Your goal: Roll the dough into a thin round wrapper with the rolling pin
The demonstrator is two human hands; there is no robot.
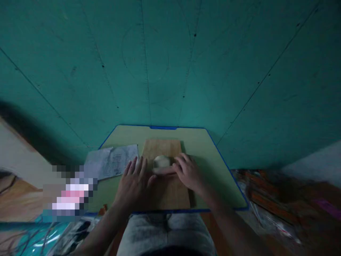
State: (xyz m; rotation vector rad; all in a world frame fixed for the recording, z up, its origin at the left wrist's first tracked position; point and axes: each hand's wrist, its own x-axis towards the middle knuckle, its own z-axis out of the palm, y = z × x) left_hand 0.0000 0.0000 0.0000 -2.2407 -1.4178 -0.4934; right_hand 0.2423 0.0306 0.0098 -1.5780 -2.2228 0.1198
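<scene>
A pale, rounded lump that looks like dough [161,161] lies on a wooden board [165,199]. Just on the near side of it, a short wooden rolling pin [163,171] lies crosswise. My right hand [188,171] has its fingers curled over the pin's right end. My left hand [133,179] is at the board's left edge, its fingers stretched out and the thumb close to the pin's left end. Whether that thumb touches the pin, I cannot tell. The view is dim.
The board rests on a small pale table [210,153] with a blue rim. Papers [117,161] lie at its left side. A green wall [165,71] rises behind it. Blurred clutter [271,202] covers the floor at right, and plastic bags [50,238] lie at lower left.
</scene>
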